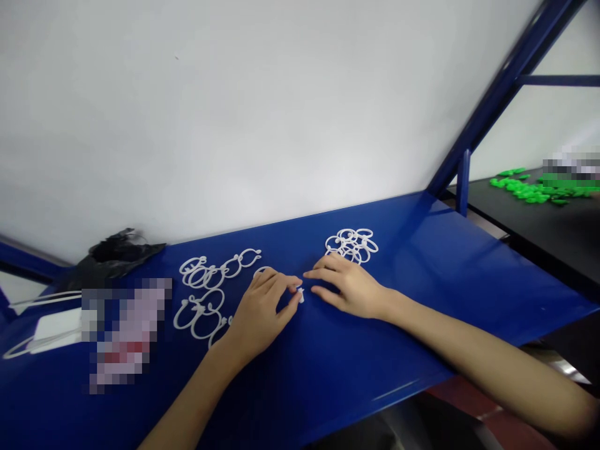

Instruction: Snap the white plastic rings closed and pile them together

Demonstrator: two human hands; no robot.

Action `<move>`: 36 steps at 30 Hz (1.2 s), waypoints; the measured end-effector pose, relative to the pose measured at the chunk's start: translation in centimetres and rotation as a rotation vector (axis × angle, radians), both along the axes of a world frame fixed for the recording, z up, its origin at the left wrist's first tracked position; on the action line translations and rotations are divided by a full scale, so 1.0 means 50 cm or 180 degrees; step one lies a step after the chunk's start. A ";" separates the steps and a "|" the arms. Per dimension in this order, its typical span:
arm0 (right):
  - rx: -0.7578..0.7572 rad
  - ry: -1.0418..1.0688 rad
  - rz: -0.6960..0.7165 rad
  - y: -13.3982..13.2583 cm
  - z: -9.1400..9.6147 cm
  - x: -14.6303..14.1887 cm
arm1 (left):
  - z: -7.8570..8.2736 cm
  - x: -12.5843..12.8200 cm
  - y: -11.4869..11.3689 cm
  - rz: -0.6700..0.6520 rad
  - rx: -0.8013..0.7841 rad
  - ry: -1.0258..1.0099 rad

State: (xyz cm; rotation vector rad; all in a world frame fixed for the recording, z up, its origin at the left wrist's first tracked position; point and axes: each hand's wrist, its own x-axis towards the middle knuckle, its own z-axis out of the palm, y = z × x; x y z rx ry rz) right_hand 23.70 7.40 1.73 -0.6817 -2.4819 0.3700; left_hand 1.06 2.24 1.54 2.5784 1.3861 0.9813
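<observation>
My left hand rests on the blue table with its fingers curled, pinching a small white plastic piece at the fingertips. A white ring peeks out just behind its knuckles. My right hand lies beside it, fingers stretched toward the same piece and nearly touching the left fingertips. Just behind the right hand sits a pile of white plastic rings. More white rings are spread out to the left of my left hand.
A black plastic bag lies at the back left against the white wall. A white adapter with cable sits far left. A blue frame post stands at right, with green parts on a black table beyond.
</observation>
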 end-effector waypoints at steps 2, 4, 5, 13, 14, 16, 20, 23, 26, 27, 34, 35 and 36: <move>-0.0187 -0.0002 0.0148 -0.010 0.000 -0.005 | 0.002 0.002 -0.002 0.0011 -0.0052 -0.0213; -0.0330 0.0054 0.0226 -0.017 0.000 -0.008 | 0.005 0.004 -0.003 0.0057 -0.0153 -0.0384; -0.0405 0.0091 0.0235 -0.019 0.000 -0.008 | 0.007 0.005 -0.003 0.0081 -0.0206 -0.0441; -0.0608 0.0251 0.0187 -0.022 -0.006 -0.015 | 0.013 0.010 -0.008 0.0048 -0.0455 -0.0482; -0.0561 0.0259 0.0213 -0.021 -0.007 -0.015 | 0.011 0.010 -0.008 0.0039 -0.0430 -0.0450; -0.0504 0.0249 0.0230 -0.021 -0.008 -0.016 | 0.005 0.008 -0.006 -0.0018 -0.0303 -0.0356; -0.0585 0.0216 0.0268 -0.023 -0.010 -0.014 | -0.006 0.004 -0.003 -0.0205 0.0058 -0.0189; -0.0543 0.0255 0.0305 -0.027 -0.010 -0.014 | -0.010 0.002 -0.001 -0.0154 0.0192 -0.0185; -0.0480 0.0238 0.0320 -0.030 -0.006 -0.014 | -0.011 0.000 -0.002 -0.0022 0.0182 -0.0242; -0.0466 0.0235 0.0340 -0.031 -0.004 -0.013 | -0.011 -0.001 -0.002 0.0015 0.0169 -0.0260; -0.0356 0.0204 0.0504 -0.032 0.003 -0.008 | -0.012 -0.003 -0.005 0.0053 0.0171 -0.0281; -0.0337 0.0190 0.0507 -0.032 0.003 -0.008 | -0.012 -0.002 -0.004 0.0047 0.0170 -0.0260; -0.0331 0.0188 0.0488 -0.032 0.002 -0.009 | -0.012 -0.002 -0.002 0.0047 0.0163 -0.0235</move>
